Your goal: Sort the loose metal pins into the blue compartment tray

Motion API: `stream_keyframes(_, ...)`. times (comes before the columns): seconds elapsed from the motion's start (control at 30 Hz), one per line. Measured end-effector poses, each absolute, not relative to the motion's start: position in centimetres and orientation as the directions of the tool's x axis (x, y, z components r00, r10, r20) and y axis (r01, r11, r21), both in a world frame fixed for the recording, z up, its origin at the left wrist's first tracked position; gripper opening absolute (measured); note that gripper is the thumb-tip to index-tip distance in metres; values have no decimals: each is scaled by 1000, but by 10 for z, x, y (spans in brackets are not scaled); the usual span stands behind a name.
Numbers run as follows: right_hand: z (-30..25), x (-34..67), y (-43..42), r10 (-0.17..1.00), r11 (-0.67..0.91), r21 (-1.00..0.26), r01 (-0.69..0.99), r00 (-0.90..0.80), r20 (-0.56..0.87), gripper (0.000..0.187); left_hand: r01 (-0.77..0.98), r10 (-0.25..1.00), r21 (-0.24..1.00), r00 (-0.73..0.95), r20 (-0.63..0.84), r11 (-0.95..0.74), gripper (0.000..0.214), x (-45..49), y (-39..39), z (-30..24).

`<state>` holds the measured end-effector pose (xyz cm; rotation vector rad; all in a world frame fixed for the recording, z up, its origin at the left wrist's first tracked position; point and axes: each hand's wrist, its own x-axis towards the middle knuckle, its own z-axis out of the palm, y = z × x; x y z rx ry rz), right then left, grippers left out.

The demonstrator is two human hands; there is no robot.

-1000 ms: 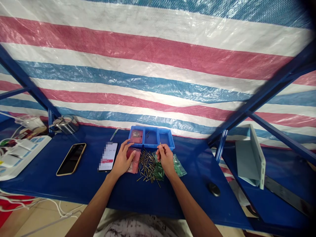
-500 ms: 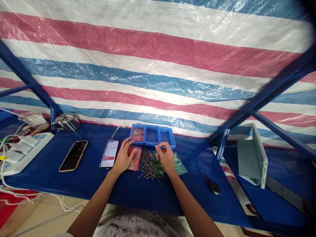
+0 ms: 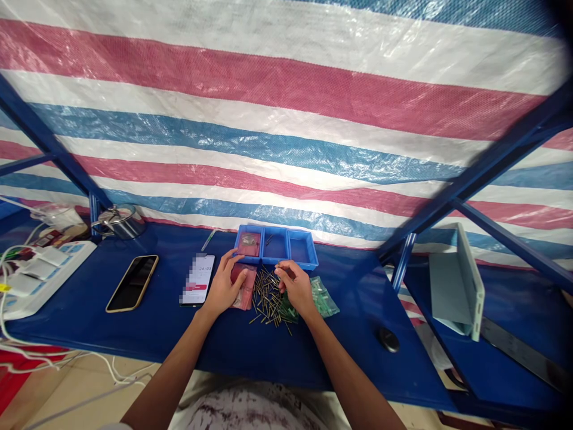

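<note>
My left hand point(image 3: 224, 286) lies with its fingers apart over the left side of a stack of red zip bags point(image 3: 245, 292). Its fingertips reach the front rim of a blue tray point(image 3: 274, 261) with three compartments. A pile of thin brass-coloured metal pieces point(image 3: 267, 301) is heaped between my hands. My right hand point(image 3: 297, 288) is over the pile's right side, thumb and forefinger pinched. A small dark tip shows at the pinch, seemingly one of these pieces, mostly hidden by the fingers. Green zip bags point(image 3: 324, 297) lie partly under my right hand.
The tray's left compartment holds a red bag point(image 3: 249, 243), its middle one a small dark piece point(image 3: 269, 240). To the left are a lit phone point(image 3: 199, 280), a dark phone point(image 3: 132, 283), a pen point(image 3: 208, 240), a metal pot point(image 3: 123, 221) and a power strip point(image 3: 58, 275). A black round object point(image 3: 388, 340) lies right.
My right hand has moved slightly left and a little down, from near the tray's front edge to over the pile. My left hand has stayed in place.
</note>
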<state>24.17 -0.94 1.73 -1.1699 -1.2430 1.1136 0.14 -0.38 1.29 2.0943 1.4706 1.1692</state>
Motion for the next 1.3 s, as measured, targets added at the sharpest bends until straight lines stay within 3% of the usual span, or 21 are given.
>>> stream_keyframes(0.23,21,248,-6,999,-47,-927,-372,-13,-45,33,622,886,658,137,442,-424,37,1,-3,11)
stream_keyframes(0.4,20,252,-3,997,-78,-894,-441,-34,-70,32,622,885,658,134,446,-425,37,1,-3,10)
stream_keyframes(0.5,19,249,-4,999,-29,-938,-345,17,-37,33,621,886,661,130,444,-422,37,1,-3,9)
stream_keyframes(0.63,19,247,-8,986,99,-995,-13,139,96,30,616,890,667,131,437,-418,37,1,-2,8)
stream_keyframes(0.77,20,248,-12,939,259,-885,387,111,324,22,616,886,665,125,446,-422,37,1,-2,7)
stream_keyframes(0.87,20,248,-13,900,333,-777,535,66,432,21,616,889,667,127,440,-419,37,1,-2,7)
stream_keyframes(1.13,20,248,-15,888,326,-739,590,76,453,23,619,889,666,126,440,-417,37,1,-2,6)
stream_keyframes(1.23,21,248,-14,896,324,-805,497,111,429,26,623,892,665,128,433,-412,38,1,-3,7)
stream_keyframes(1.3,21,248,-13,930,292,-895,338,117,348,29,624,892,663,130,433,-413,38,1,-3,7)
